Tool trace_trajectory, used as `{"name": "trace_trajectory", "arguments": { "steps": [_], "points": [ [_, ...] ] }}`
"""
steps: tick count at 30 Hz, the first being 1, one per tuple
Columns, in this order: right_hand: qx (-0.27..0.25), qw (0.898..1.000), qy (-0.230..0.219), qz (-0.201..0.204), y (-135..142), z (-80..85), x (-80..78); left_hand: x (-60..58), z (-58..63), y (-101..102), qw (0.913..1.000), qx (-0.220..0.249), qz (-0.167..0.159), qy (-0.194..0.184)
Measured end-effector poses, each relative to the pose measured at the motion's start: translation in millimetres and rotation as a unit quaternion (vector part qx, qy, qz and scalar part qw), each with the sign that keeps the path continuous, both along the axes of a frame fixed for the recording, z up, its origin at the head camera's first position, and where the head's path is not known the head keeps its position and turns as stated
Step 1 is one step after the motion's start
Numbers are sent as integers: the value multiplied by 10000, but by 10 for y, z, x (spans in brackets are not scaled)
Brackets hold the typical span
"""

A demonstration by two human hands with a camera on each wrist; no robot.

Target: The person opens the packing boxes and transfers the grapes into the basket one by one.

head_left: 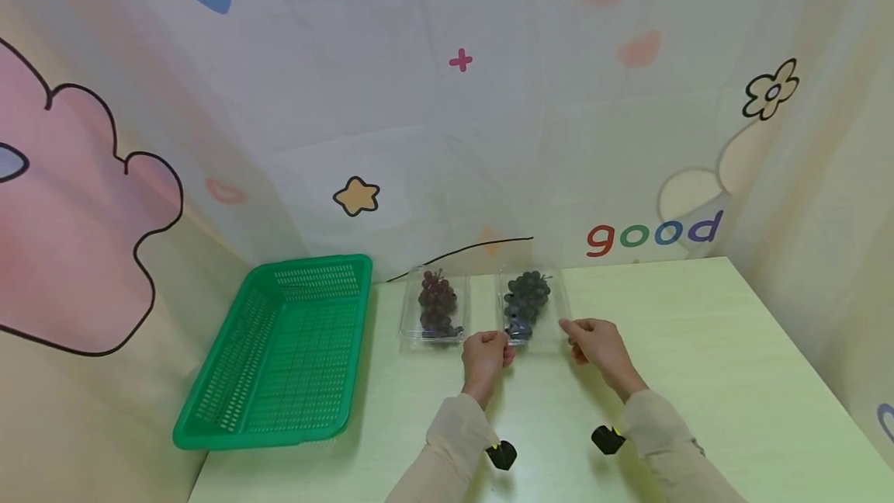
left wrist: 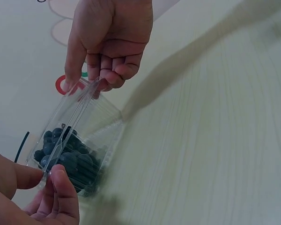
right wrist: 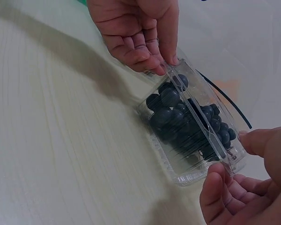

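A clear plastic clamshell box (head_left: 559, 297) holding a bunch of dark grapes (head_left: 528, 293) sits near the back of the table. My left hand (head_left: 485, 357) pinches its front left corner at the rim between thumb and fingers. At the front right corner, my right hand (head_left: 601, 348) grips the rim, as the right wrist view shows with the thumb (right wrist: 255, 142) against the lid. Lid and base rims run close together; whether they are latched I cannot tell. Just left stands a second clear box (head_left: 408, 324) with reddish grapes (head_left: 437, 301), touched by neither hand.
A large green plastic basket (head_left: 356, 317) with perforated sides stands at the left of the pale wood-grain table (head_left: 698, 379). Behind the boxes hangs a printed cloth backdrop (head_left: 447, 138). Bare tabletop extends right of my right hand.
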State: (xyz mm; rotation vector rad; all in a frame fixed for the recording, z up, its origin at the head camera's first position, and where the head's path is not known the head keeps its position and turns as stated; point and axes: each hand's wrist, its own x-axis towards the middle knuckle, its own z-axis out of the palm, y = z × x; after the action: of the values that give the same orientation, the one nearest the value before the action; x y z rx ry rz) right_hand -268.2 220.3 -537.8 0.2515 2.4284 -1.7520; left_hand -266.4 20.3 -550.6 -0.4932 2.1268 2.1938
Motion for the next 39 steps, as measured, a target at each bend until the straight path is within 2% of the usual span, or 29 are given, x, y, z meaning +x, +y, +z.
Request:
{"name": "trace_trajectory", "arguments": {
  "steps": [14,26,39],
  "points": [
    [-179,9993,-273,203,23,-6,76,46,0,-88,9989,88,-467,17],
    [-230,9984,-351,376,59,-24,159,95,10,-196,9923,-48,-1223,-216],
    [-272,9974,-423,508,104,-9,308,193,-4,-275,9869,-215,-1585,-202]
  ]
}}
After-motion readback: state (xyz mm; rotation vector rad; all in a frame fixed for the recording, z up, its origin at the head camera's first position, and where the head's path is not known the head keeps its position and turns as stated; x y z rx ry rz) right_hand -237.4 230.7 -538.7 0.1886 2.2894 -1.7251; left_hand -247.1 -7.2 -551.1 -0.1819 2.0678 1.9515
